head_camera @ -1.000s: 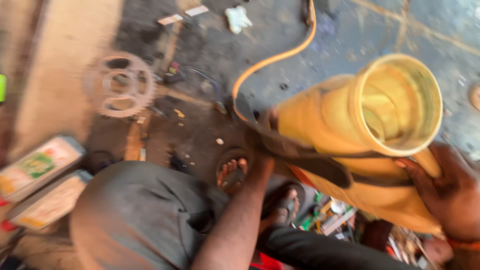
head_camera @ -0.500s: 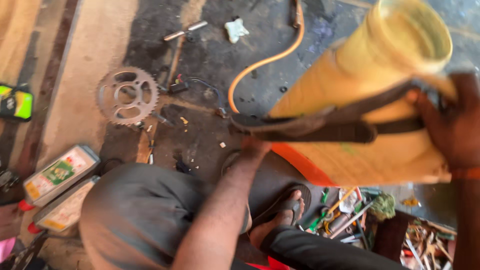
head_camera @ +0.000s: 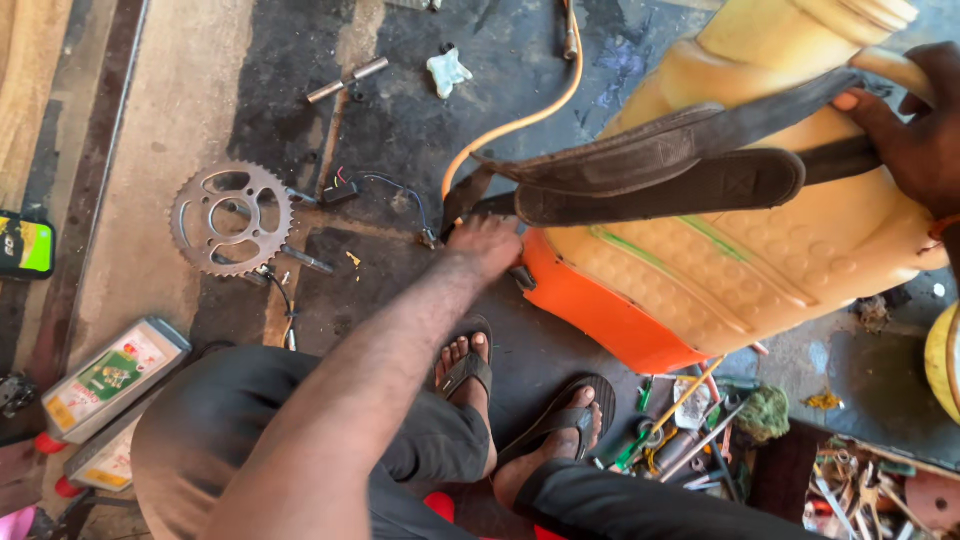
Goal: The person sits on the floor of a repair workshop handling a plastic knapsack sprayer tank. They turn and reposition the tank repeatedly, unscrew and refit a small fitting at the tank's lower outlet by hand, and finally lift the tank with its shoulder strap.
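workshop floor (head_camera: pixel 400 150), yellow tank (head_camera: pixel 760 250) tilted up-right, both hands gripping

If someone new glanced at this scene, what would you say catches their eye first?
The big yellow tank with its orange base fills the upper right, dark straps slung across it. The right hand grips it at the far right edge, and the left hand reaches to the strap end near the base. On the floor at left lies a toothed sprocket.

Sprocket (head_camera: pixel 231 220) on floor left of tank (head_camera: pixel 760 250), hose (head_camera: pixel 520 120) behind, sandalled feet (head_camera: pixel 520 400) before it
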